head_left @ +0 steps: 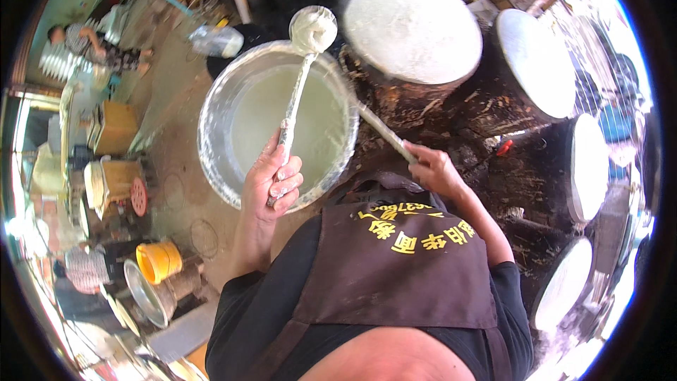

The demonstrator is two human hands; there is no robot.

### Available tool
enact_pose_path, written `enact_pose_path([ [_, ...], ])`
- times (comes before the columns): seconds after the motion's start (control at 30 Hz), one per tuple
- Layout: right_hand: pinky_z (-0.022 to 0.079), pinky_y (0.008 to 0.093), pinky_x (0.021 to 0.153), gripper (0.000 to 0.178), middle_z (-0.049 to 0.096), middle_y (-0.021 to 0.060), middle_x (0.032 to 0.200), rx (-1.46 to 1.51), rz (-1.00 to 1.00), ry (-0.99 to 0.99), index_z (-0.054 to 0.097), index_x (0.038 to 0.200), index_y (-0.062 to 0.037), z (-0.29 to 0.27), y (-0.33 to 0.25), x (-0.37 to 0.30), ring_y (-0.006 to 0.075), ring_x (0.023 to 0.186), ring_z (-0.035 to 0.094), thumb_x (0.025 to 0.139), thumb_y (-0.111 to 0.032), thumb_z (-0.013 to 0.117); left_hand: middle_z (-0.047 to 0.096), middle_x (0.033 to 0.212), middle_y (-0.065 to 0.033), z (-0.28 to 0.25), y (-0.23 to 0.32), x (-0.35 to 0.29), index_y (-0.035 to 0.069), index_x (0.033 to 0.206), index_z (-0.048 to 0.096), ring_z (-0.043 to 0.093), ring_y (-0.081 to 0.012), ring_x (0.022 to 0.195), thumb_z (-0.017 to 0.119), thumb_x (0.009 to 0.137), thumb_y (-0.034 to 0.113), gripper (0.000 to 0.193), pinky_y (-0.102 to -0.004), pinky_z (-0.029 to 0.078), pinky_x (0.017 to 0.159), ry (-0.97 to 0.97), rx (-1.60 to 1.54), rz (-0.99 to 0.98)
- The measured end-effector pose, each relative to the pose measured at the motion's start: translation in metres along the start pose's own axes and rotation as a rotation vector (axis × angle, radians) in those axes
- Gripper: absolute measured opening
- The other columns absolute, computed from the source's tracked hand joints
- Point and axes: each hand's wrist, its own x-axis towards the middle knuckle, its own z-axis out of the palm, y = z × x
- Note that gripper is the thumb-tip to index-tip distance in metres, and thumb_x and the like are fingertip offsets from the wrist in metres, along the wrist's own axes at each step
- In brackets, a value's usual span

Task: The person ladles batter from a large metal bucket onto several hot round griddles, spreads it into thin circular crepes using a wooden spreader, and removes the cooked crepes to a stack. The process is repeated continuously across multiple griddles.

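Note:
My left hand (273, 180) is closed around the batter-smeared handle of a ladle (312, 30), which points away from me. The ladle's bowl holds thick white batter and hangs over the far rim of a large metal pot (211, 127). Pale, milky liquid (271, 109) fills the lower part of that pot, and dried white splashes coat its rim. To the right, my right hand (434, 171) grips a light-coloured stick (384, 130) that slants up and left toward the pot's right rim. The stick's far end is blurred, so I cannot tell what it carries.
Several round white-topped surfaces, among them a far one (412, 28) and a right one (536, 63), stand on dark, rough bases. A clear plastic bag (216, 41) lies beyond the pot. A yellow bucket (161, 261) and metal basin (149, 293) stand left. A person (88, 39) is far left.

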Motion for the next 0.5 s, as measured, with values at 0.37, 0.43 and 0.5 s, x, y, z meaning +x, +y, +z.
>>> enact_pose_path([
  [0.37, 0.035, 0.0202, 0.044, 0.054, 0.053, -0.0013, 0.067, 0.243, -0.139, 0.666, 0.048, 0.138, -0.01, -0.154, 0.046, -0.11, 0.0029, 0.048, 0.043, 0.085, 0.001, 0.057, 0.04, 0.068, 0.0002, 0.194, -0.097, 0.158, 0.024, 0.139, 0.038, 0.037, -0.0045, 0.043, 0.046, 0.1, 0.018, 0.041, -0.0189, 0.034, 0.029, -0.297, 0.35, -0.29],
  [0.43, 0.039, 0.0213, 0.05, 0.052, 0.055, -0.0014, 0.069, 0.043, -0.105, 0.846, 0.052, 0.135, -0.0093, -0.186, 0.065, -0.129, 0.0027, 0.054, 0.043, 0.084, -0.002, 0.06, 0.04, 0.069, -0.0001, 0.217, -0.126, 0.199, 0.025, 0.138, 0.039, 0.037, -0.0046, 0.044, 0.045, 0.1, 0.018, 0.04, -0.0189, 0.034, 0.029, -0.325, 0.27, -0.43],
  [0.5, 0.051, 0.0313, 0.077, 0.051, 0.067, 0.0187, 0.1, -0.025, 0.009, 0.931, 0.053, 0.132, -0.0126, -0.219, 0.076, -0.155, 0.0202, 0.082, 0.067, 0.082, -0.007, 0.064, 0.041, 0.07, -0.0004, 0.237, -0.163, 0.241, 0.021, 0.136, 0.039, 0.039, -0.0047, 0.046, 0.043, 0.101, 0.016, 0.036, -0.0185, 0.035, 0.03, -0.392, 0.178, -0.582],
])
